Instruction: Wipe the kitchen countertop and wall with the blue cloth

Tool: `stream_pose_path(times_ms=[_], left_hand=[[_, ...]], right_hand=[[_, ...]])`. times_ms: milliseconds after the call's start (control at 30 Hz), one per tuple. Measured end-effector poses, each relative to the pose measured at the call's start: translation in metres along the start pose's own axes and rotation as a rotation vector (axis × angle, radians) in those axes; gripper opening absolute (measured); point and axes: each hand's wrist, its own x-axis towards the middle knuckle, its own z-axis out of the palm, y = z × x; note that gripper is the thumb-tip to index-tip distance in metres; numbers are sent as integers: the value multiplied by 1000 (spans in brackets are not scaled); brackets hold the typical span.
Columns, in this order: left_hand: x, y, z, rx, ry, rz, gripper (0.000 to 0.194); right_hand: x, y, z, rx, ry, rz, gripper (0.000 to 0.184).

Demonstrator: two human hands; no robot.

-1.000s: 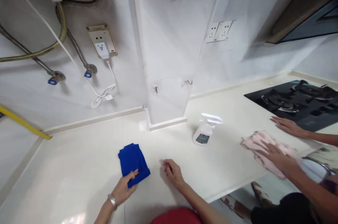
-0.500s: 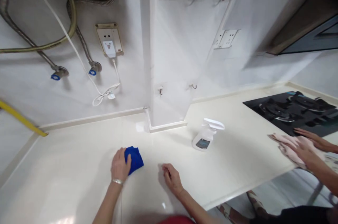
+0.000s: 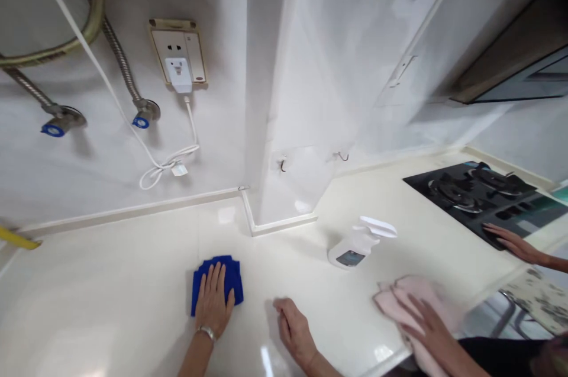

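Observation:
My left hand (image 3: 215, 300) lies flat with fingers stretched out on a folded blue cloth (image 3: 236, 283), pressing it against the white countertop (image 3: 133, 282). A silver bracelet circles that wrist. To the right, my right hand (image 3: 293, 329) rests on the counter with its fingers curled in, and nothing shows in it. Farther right and back stands a white spray bottle (image 3: 355, 247) with a dark label, apart from both hands.
At right, another person's hand (image 3: 428, 326) is on a pink cloth (image 3: 406, 291); their other hand (image 3: 515, 244) touches the black gas stove (image 3: 444, 187). A wall pillar (image 3: 297, 187) with hooks juts onto the counter. A plugged socket (image 3: 180, 57) and pipe valves (image 3: 142, 119) line the left wall.
My left hand has flattened onto the blue cloth, which is now more spread out. The other person's pink cloth has moved left along the counter toward me. The camera view has shifted.

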Motion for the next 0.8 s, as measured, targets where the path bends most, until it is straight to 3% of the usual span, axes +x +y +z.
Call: stream_pose_path(times_ms=[200,500,667,800], left_hand=[[100,-20,25,-79,-118,-47,55],[233,-17,80,-117,-156,-116,54],[270,-26,90,-140,-115,-138,52],[268,-25,83,-145,-87,-159,49]], right_hand=[[1,1,0,-39,-35,-12,40],[1,6,0,-58,-115,43,41],[-1,16,2,-125,-114,30,38],[3,13,2,-131,-82,18,34]])
